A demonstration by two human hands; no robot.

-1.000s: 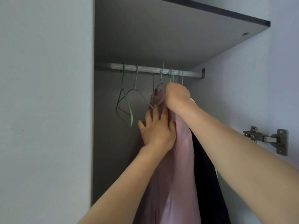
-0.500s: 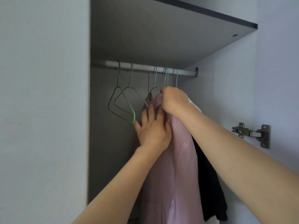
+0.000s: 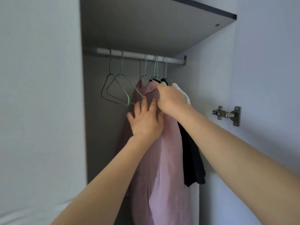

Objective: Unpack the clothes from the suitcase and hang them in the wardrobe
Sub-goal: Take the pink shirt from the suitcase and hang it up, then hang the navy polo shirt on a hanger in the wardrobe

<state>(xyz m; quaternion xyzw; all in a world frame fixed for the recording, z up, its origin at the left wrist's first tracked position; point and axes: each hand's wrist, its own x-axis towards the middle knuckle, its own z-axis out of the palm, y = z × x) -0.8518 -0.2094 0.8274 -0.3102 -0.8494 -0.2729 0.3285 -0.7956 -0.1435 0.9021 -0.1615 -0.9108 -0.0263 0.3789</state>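
Note:
A pink garment [image 3: 162,168] hangs on a green wire hanger from the wardrobe rail [image 3: 133,54]. My right hand [image 3: 170,99] grips the pink garment near its shoulder, just under the hanger hooks. My left hand [image 3: 146,120] lies flat against the pink cloth below, fingers spread. A black garment [image 3: 193,163] and a white garment [image 3: 181,92] hang right behind the pink one, partly hidden by my right arm. The suitcase is out of view.
Two bare green wire hangers [image 3: 116,90] hang at the rail's left end. A dark shelf [image 3: 146,21] sits above the rail. A metal door hinge [image 3: 227,114] sticks out of the right side panel. The wardrobe's left panel [image 3: 40,95] fills the left.
My right hand has slid down from the hanger neck to the shoulder of the pink garment. My left hand has spread its fingers. The view has shifted slightly.

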